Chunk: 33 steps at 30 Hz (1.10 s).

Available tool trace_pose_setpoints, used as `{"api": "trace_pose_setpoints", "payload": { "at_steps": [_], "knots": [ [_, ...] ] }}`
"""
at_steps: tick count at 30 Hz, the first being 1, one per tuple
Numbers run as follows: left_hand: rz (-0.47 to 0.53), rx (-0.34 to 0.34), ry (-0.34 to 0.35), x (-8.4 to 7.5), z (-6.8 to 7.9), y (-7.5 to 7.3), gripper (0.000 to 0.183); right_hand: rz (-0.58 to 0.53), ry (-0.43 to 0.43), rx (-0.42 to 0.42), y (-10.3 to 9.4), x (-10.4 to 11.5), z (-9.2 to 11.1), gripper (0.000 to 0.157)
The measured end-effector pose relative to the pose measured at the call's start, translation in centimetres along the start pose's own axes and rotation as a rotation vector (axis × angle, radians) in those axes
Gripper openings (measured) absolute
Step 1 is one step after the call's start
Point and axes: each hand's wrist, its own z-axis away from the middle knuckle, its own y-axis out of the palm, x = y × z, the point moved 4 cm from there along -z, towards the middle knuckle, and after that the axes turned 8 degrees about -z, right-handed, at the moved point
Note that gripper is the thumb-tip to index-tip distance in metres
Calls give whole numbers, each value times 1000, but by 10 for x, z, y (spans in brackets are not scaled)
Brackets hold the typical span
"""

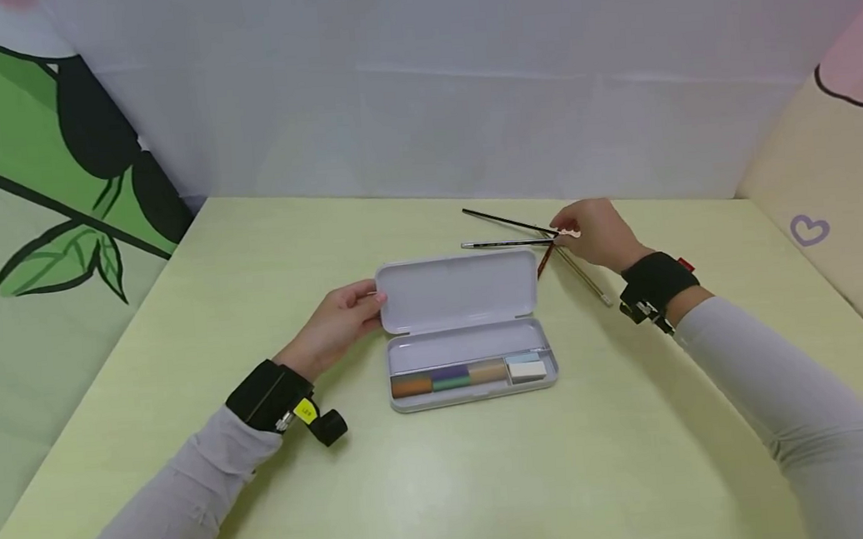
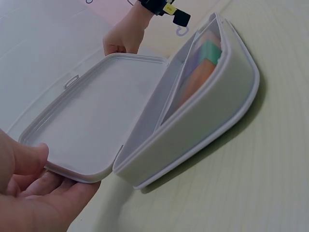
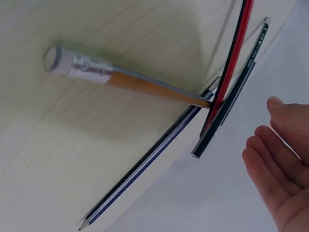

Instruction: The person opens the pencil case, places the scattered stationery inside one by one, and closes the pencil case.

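A white pencil case (image 1: 478,398) stands open on the table, its lid (image 1: 456,293) tilted back. My left hand (image 1: 341,322) grips the lid's left edge between thumb and fingers; the left wrist view shows the same hand (image 2: 43,188) there. My right hand (image 1: 598,237) is over several crossed pencils behind and right of the case. In the right wrist view this hand (image 3: 285,164) is beside them, fingers slightly bent, with nothing between them. Among the pencils are a red-and-black pencil (image 3: 234,53), a blue-striped pencil (image 3: 149,159) and one with an eraser end (image 3: 130,82).
The case's front compartment holds an eraser (image 1: 526,371) and orange, purple, green and beige pieces, such as the orange piece (image 1: 411,386). The pale table (image 1: 432,487) meets a white wall (image 1: 421,120) at the back. Printed panels flank both sides.
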Motion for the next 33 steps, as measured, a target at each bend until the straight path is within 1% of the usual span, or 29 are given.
{"api": "trace_pose_setpoints", "payload": {
  "at_steps": [4, 8, 12, 16, 21, 26, 30, 33],
  "knots": [
    [15, 7, 6, 1, 0, 1, 43, 8, -33, 70, 15, -5, -8, 17],
    [23, 17, 9, 1, 0, 4, 43, -3, -53, 105, 26, -7, -11, 17],
    [24, 14, 6, 0, 0, 5, 44, -10, -69, 118, 33, -7, -12, 14],
    [25, 5, 6, 1, 0, 2, 44, -9, -79, 109, 35, -7, -12, 14],
    [22, 5, 9, 1, 1, 2, 44, -15, -88, 54, 27, -6, -10, 11],
    [22, -3, 5, 1, 1, 3, 44, -21, -83, -43, 11, -1, -5, 11],
    [31, -4, 2, 1, 0, 4, 44, -56, -110, -140, -5, 12, 4, 10],
    [30, -1, 5, 1, 0, 3, 44, -88, -133, -179, -13, 29, 12, 9]
  ]
}}
